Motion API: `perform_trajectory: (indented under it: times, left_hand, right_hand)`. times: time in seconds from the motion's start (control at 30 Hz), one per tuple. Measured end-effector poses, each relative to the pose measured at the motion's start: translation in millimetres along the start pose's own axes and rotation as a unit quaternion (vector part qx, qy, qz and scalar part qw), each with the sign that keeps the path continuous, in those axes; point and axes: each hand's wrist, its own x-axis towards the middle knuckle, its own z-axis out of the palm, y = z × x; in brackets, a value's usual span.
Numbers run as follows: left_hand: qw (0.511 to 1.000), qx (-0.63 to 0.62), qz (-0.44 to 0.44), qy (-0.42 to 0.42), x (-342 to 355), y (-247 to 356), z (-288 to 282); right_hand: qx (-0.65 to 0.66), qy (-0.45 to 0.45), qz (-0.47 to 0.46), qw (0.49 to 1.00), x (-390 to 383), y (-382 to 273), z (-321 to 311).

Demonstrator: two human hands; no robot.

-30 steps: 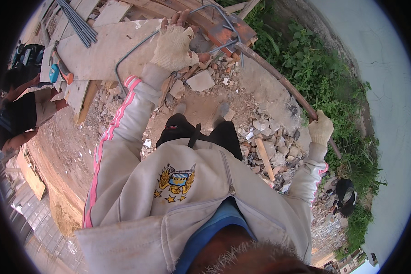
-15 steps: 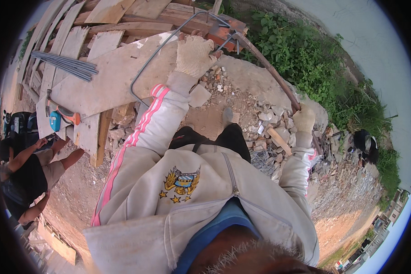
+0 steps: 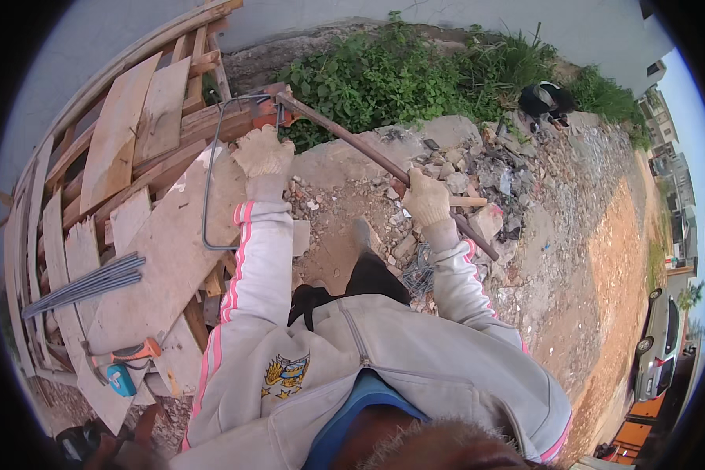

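Observation:
My left hand, in a pale knitted glove, is closed at a bent steel bar, beside an orange-brown block; its fingertips are partly hidden. The bar makes an angular, open-sided loop to the left of that hand. A long rusty pipe slants from the block down to the right. Around its lower half wraps my gloved right hand, with the pipe's end sticking out beyond the fist.
Planks and boards form a rough bench at left. On it lie several straight steel bars, an orange-handled hammer and a teal tape measure. Rubble covers ground at right, below green plants. A car stands far right.
My view has turned to the right, so the bench appears shifted and rotated. The pipe has swung toward my body with my right hand on it. My left hand stays by the block.

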Motion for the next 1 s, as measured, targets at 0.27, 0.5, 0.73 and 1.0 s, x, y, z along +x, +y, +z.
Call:
perform_trajectory:
  times: [0.27, 0.5, 0.73, 1.0]
  left_hand:
    - [0.997, 0.04, 0.021, -0.06, -1.3, -9.2, -9.1]
    - [0.995, 0.015, 0.068, -0.073, 3.0, -33.4, -4.0]
    - [0.986, -0.077, 0.074, -0.126, 5.2, -17.4, -9.6]
    - [0.996, -0.076, 0.044, -0.019, 12.6, -33.6, 40.1]
  right_hand:
    - [0.063, -0.137, 0.023, 0.988, -28.7, 56.1, -67.4]
    - [0.044, -0.263, 0.131, 0.955, -108.9, 162.7, -110.3]
    - [0.023, -0.26, 0.163, 0.952, -105.7, 159.9, -133.1]
    - [-0.072, -0.11, 0.192, 0.973, -167.9, 66.7, -144.3]
